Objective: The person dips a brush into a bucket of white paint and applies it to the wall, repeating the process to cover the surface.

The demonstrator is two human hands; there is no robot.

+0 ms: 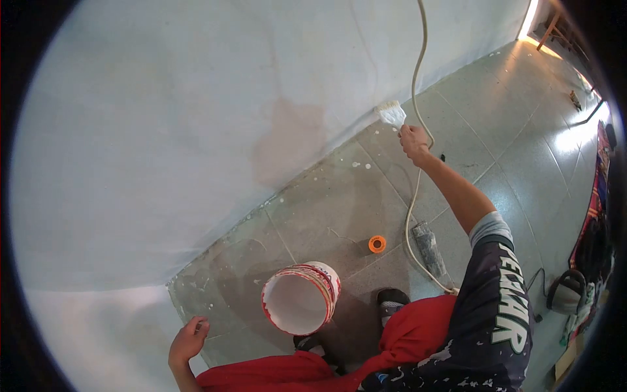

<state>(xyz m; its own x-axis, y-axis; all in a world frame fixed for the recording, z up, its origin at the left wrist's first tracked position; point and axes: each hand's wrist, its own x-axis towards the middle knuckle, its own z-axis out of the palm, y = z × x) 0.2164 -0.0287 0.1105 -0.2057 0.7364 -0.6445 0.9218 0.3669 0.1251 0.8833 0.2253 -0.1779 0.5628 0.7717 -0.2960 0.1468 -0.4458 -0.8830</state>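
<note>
My right hand (415,142) grips the handle of a wide paintbrush (393,116), which is coated in white. Its pale bristles are right at the foot of the white wall (163,130), where wall meets floor. At the lower left, my left hand (188,341) hangs free near the wall corner, fingers loosely curled and thumb apart, with nothing visible in it. Between my hands stands a paint bucket (297,302) with a red-smeared rim and a white inside, close before my feet. A damp-looking pinkish patch (290,140) marks the wall left of the brush.
A pale hose or cable (410,215) runs down past my right forearm and along the floor. Beside it lies a grey, paint-stained cylinder (429,249). An orange tape roll (377,244) sits on the tiles (457,150). A metal kettle (567,292) and cloths (591,222) lie at the right.
</note>
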